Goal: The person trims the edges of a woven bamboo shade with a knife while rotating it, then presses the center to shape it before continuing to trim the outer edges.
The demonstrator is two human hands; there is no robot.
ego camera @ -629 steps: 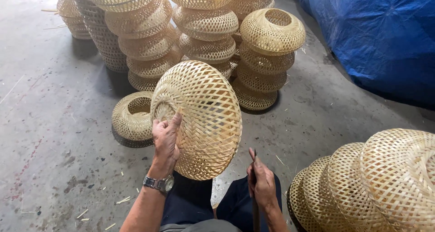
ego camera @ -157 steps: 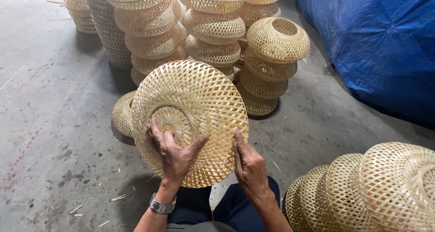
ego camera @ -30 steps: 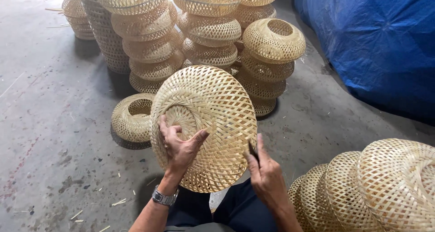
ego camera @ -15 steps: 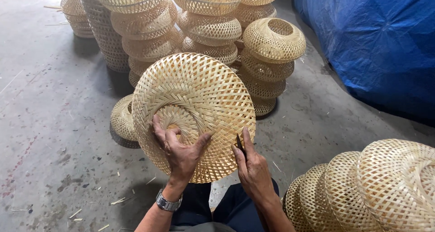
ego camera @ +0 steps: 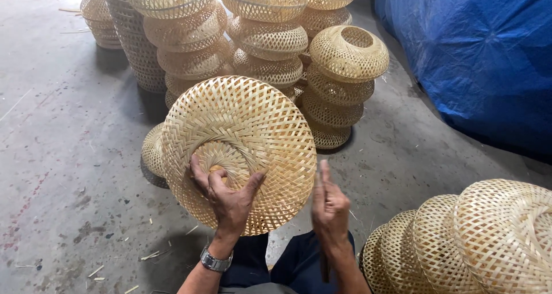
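The person's left hand [ego camera: 227,193] is gripping a round, pale woven bamboo basket [ego camera: 238,150], fingers spread apart and hooked into its centre, tilting it upright above their lap. The right hand [ego camera: 329,205] is hovering just beside the rim, fingers pressed together and straight, with stacks of similar woven baskets [ego camera: 267,38] standing behind on the grey concrete floor [ego camera: 57,173]

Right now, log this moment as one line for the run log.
left hand: grips round woven bamboo basket, fingers in its centre hole | right hand: beside basket rim, contact unclear | right: row of woven baskets | floor: concrete
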